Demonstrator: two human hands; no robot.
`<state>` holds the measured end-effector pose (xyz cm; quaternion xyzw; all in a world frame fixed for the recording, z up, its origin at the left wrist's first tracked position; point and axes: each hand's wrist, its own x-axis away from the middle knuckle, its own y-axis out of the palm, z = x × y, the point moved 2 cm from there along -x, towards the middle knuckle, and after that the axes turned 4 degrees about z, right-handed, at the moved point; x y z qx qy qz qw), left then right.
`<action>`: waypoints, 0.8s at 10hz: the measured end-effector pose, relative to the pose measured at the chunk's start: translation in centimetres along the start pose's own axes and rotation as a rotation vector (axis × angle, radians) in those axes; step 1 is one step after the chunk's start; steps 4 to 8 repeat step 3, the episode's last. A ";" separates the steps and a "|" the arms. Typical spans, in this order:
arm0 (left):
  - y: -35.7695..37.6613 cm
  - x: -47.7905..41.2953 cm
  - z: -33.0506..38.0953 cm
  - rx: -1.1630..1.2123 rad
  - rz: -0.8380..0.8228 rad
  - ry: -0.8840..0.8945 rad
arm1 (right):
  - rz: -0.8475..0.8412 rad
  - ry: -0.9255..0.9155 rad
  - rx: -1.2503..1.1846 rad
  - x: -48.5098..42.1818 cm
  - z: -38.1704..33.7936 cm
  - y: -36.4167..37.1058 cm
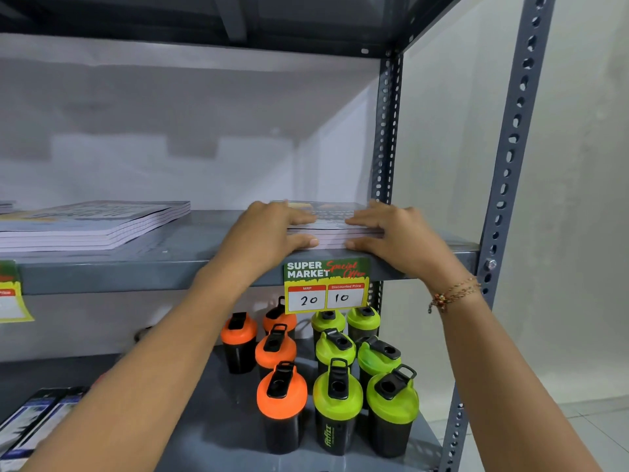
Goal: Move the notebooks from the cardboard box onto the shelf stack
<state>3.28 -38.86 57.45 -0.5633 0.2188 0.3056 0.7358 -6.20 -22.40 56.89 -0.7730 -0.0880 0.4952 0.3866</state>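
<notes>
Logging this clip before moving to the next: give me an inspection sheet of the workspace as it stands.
Surface: grey metal shelf, price tag on its front edge.
Job's things: notebook stack flat under both hands; second stack to the left.
Clutter: orange- and green-lidded shaker bottles on the lower shelf.
Grippers: left hand and right hand pinching the stack's front edge.
Cables: nothing seen.
Surroundings: slotted upright, pale wall.

A price tag on the shelf edge reads "SUPER MARKET Special Offer", MRP 20, Discounted Price 10. At 6 o'clock, a green-lidded shaker bottle bears an unclear brand.
</notes>
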 end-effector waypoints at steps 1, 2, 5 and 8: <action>0.8 -0.6 -0.3 0.028 -0.023 -0.012 | 0.011 0.038 -0.068 -0.8 0.6 0.2; 0.7 -0.6 -0.3 0.017 -0.027 0.007 | 0.045 0.034 -0.083 -0.5 0.3 -0.2; 0.3 -0.7 0.0 0.001 0.010 0.045 | 0.362 -0.240 -0.020 3.1 -1.5 0.5; 0.3 -0.7 0.0 0.001 0.010 0.045 | 0.362 -0.240 -0.020 3.1 -1.5 0.5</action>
